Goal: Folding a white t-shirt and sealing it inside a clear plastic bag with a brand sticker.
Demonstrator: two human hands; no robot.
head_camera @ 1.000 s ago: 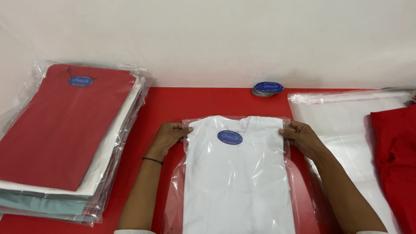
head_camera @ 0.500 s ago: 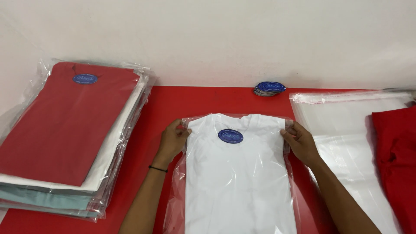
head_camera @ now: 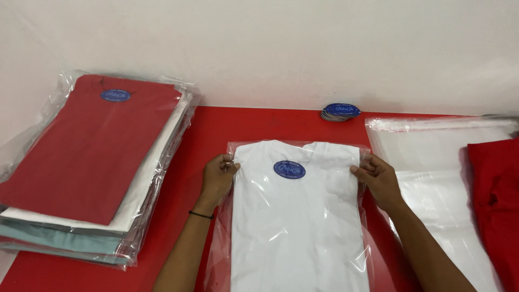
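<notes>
A folded white shirt [head_camera: 294, 221] with a blue oval label [head_camera: 289, 169] lies inside a clear plastic bag [head_camera: 365, 238] on the red table [head_camera: 259, 127], in front of me. My left hand [head_camera: 217, 178] pinches the bag's upper left edge beside the shirt's shoulder. My right hand [head_camera: 378, 181] grips the bag's upper right edge. A thin black band circles my left wrist.
A stack of bagged folded shirts [head_camera: 86, 162], red on top, sits at the left. A small pile of blue oval labels [head_camera: 339, 111] lies by the wall. Empty clear bags [head_camera: 432, 162] lie at the right, with a red garment [head_camera: 497, 200] at the right edge.
Both hands have drawn the bagged white shirt a little toward me, and the hands sit slightly lower along its top corners. The stack and labels have not moved.
</notes>
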